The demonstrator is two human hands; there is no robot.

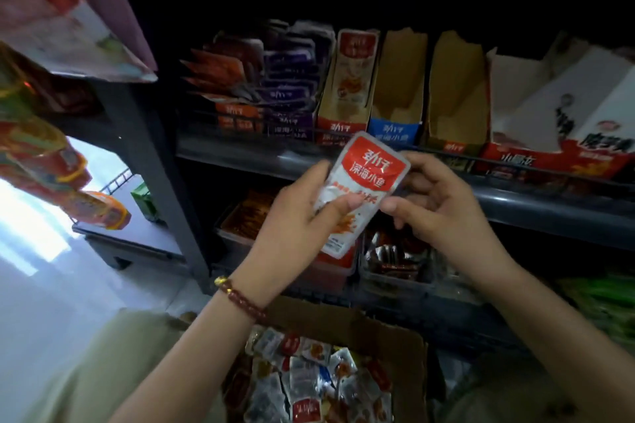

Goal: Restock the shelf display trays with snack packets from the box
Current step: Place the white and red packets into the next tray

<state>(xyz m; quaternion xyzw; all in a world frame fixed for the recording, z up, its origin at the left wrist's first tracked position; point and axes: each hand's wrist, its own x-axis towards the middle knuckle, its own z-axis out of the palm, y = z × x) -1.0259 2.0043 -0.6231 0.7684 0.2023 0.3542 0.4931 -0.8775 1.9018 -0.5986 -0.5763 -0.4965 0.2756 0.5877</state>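
A red-and-white snack packet (363,182) is held upright in front of the shelf. My left hand (302,216) grips its left side with the thumb across the front. On the packet's right edge, my right hand (443,203) pinches it with curled fingers. Below my wrists sits an open cardboard box (395,336) filled with several mixed snack packets (309,385). On the shelf behind stand cardboard display trays: a red-fronted one (347,86) holding a packet, a blue-fronted one (395,93) that looks empty, and another brown one (453,96), also empty.
Orange (233,86) and purple packets (292,79) fill trays at the shelf's left. A large red-and-white carton (567,124) stands at the right. Clear tubs of snacks (391,261) sit on the lower shelf. The grey shelf edge (532,203) runs behind my hands. More goods hang at the far left.
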